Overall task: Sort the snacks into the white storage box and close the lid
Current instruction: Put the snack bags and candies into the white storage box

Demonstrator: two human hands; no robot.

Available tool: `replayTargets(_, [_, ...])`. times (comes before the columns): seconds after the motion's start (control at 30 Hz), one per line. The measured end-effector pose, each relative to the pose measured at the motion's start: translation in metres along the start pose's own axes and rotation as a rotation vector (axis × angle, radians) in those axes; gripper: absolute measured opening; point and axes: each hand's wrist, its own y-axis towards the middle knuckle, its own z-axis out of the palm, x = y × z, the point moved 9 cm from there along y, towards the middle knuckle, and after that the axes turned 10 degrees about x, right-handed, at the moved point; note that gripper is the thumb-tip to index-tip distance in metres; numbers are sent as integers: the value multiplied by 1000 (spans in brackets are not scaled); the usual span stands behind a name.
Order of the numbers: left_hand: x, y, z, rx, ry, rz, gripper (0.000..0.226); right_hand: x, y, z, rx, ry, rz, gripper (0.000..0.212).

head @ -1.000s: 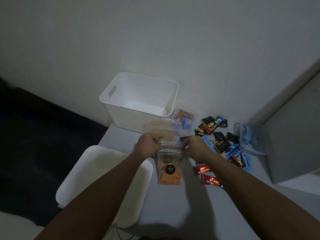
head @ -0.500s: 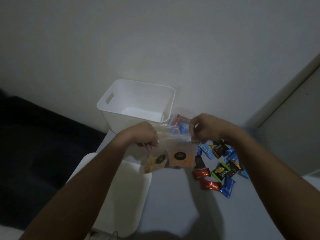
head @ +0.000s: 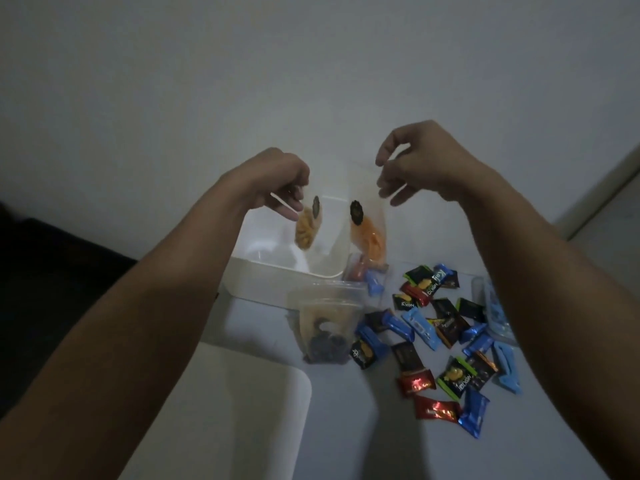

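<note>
Two clear pouches held up over the white storage box (head: 263, 271), which sits on the bench (head: 346, 427) at about 12 o'clock from the lid (head: 221, 410) lying flat nearer the body. Left hand (head: 277, 178) curled, fingers (head: 287, 206) pinching the top edge of the pouch of yellow snacks (head: 306, 228), hanging over the box's open mouth. Right hand (head: 412, 161) half-curled, thumb and forefinger nipping the top corner of the pouch of orange snacks (head: 369, 233), hanging at the box's 3 o'clock rim, partly outside it by the look of things. Best done by shifting the right pouch toward 9 o'clock until clear of the rim, lowering both well inside, then letting go together, laid flat to save room. Third pouch with dark pieces (head: 325, 327) just in front of the box at 6 o'clock, small wrapped sweets (head: 446, 344) scattered at 4 o'clock, still to go in; lid last.
</note>
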Motion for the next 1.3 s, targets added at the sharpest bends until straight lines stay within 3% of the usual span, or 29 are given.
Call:
replayTargets(0.3, [50, 80, -7, -17, -16, -121, 21, -35, 89, 51, -23, -13, 134, 11])
replayTargets(0.57, [122, 136, 18, -26, -18, -227, 18, -107, 141, 118, 141, -165, 293, 19])
replayTargets(0.67, [141, 148, 28, -37, -44, -218, 5, -126, 147, 139, 259, -304, 333, 19])
replayTargets(0.93, [171, 162, 46, -22, -135, -233, 6, -138, 147, 154, 430, -469, 413, 25])
replayTargets(1.07, [173, 169, 45, -79, -184, -225, 7, -140, 150, 150, 397, -399, 426, 29])
replayTargets(1.2, [170, 164, 60, 38, -167, -259, 3, -140, 146, 143, 349, -363, 435, 25])
replayTargets(1.3, [165, 158, 61, 56, -129, -267, 20, -132, 142, 128, 251, -335, 377, 17])
